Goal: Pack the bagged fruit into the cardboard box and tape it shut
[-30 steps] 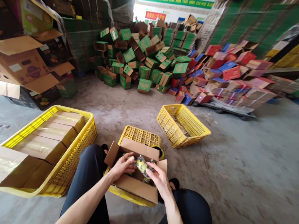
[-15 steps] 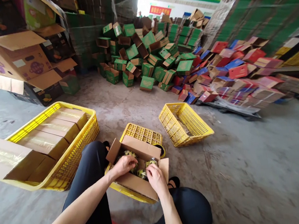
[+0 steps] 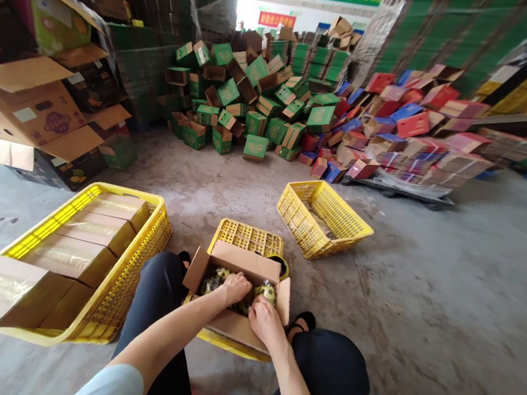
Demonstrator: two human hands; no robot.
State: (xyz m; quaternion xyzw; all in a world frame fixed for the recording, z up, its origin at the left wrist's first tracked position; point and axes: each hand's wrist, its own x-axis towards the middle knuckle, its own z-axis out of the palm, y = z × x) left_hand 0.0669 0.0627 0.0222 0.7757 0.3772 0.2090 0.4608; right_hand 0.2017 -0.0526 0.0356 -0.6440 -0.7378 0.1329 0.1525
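Observation:
An open cardboard box (image 3: 238, 257) sits between my knees on a yellow plastic crate (image 3: 233, 345), its flaps folded out. Inside lie several rounded yellow-green pieces with dark spots, in shiny clear wrapping; one wrapped piece (image 3: 267, 292) shows at the right end. My left hand (image 3: 237, 287) reaches over the middle of the box, fingers curled down, and what they grip is hidden. Closed at the near right side, my right hand (image 3: 265, 318) has its fingertips against the wrapped piece there. The pieces' exact kind is unclear.
On the left stands a long yellow crate (image 3: 130, 281) holding several taped cartons (image 3: 89, 231). Another yellow basket (image 3: 326, 218) is ahead to the right. Green boxes (image 3: 257, 147) and red and blue boxes (image 3: 412, 125) lie heaped farther back. Large opened cartons (image 3: 36, 110) are stacked at left.
My left hand has moved right and further across the box. My right hand has shifted slightly down and left, leaving more of the wrapped piece showing. The view has turned slightly.

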